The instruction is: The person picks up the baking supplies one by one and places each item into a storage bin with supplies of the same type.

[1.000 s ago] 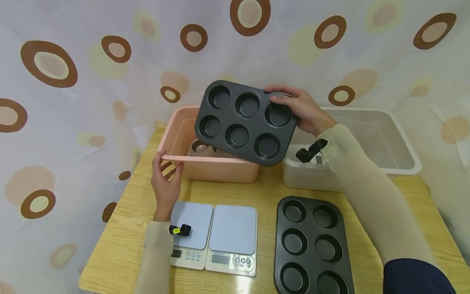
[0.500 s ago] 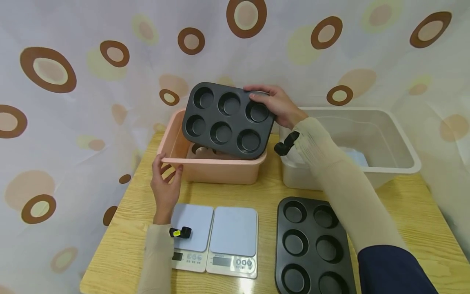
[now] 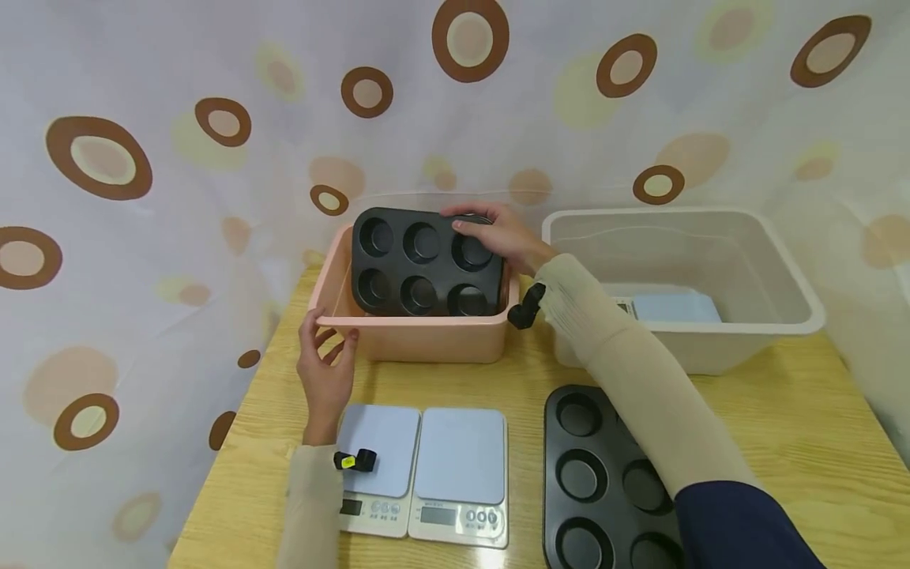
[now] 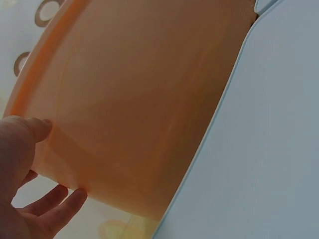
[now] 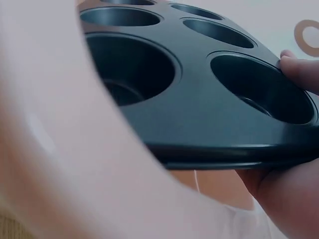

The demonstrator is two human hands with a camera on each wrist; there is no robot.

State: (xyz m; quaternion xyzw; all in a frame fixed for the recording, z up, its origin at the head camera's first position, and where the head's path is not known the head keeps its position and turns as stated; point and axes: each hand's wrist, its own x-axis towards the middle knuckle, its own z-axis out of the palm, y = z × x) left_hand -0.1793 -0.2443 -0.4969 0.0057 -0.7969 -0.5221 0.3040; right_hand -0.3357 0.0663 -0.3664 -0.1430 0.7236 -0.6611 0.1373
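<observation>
My right hand (image 3: 506, 239) grips a dark six-cup muffin pan (image 3: 426, 269) by its right end, thumb on the upper face. The pan is tilted, its lower edge down inside the pink plastic bin (image 3: 434, 341). In the right wrist view the pan's cups (image 5: 134, 69) face up behind the bin's pale, blurred rim (image 5: 55, 129). At the bin's front left corner my left hand (image 3: 327, 383) holds the rim. The left wrist view has the thumb against the bin's wall (image 4: 129, 99) and fingertips (image 4: 77, 196) at its side. The bin's inside is mostly hidden by the pan.
Two kitchen scales (image 3: 458, 458) lie side by side on the wooden table (image 3: 426, 385) in front of the bin. Right of them is a second dark muffin pan (image 3: 607, 506), partly under my right forearm. A whitish bin (image 3: 753, 348) at the back right holds a scale (image 3: 675, 307).
My right hand has moved left and down, bringing the muffin pan from above the pink bin partly into it. The left hand stays at the bin's corner.
</observation>
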